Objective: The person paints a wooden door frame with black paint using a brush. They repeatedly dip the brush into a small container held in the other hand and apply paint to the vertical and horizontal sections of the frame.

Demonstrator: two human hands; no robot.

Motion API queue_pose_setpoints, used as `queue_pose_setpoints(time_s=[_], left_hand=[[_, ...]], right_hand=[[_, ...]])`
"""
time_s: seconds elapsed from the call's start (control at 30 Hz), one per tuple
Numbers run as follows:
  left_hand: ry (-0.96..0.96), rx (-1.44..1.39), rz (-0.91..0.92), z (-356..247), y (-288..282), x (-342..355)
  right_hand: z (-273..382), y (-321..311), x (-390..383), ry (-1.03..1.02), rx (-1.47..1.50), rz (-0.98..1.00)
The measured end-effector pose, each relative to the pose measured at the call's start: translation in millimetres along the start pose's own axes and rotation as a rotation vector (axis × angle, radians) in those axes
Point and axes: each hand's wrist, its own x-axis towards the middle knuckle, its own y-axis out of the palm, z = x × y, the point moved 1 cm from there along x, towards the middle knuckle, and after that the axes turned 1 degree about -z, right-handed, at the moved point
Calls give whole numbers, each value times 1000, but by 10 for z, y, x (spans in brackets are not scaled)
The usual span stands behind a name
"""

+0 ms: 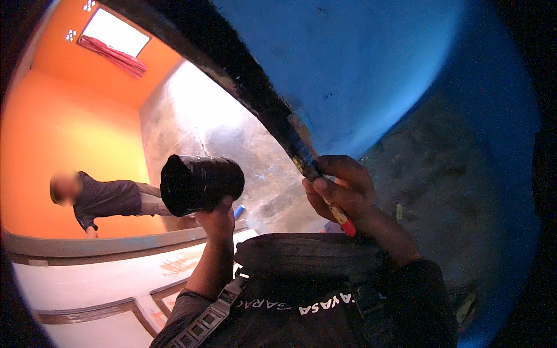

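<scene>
- Blue wall (360,64): above both hands, dark border strip along its edge.
- Black paint can (200,184): gripped from below by left hand (217,220).
- Paintbrush (325,194), red-handled: clamped in right hand (345,191), bristles touching the dark strip (255,93).

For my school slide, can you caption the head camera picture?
Left hand holds a black can while right hand brushes a dark band beside the blue wall.

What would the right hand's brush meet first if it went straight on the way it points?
The right hand holds a red-handled brush angled up-left, its tip at the black band edging the blue wall. It would probably meet that band first; it may already touch it, as depth is unclear.
</scene>
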Motion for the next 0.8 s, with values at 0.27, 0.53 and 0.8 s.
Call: queue_pose_setpoints(time_s=[0.27, 0.53, 0.8], left_hand=[[80, -120, 208, -218, -29, 273], [35, -162, 267, -290, -189, 610], [73, -175, 489, -515, -94, 741]], right_hand=[[-169, 237, 46, -81, 50, -87], [-134, 401, 141, -37, 54, -36], [-156, 454, 281, 154, 168, 35]])
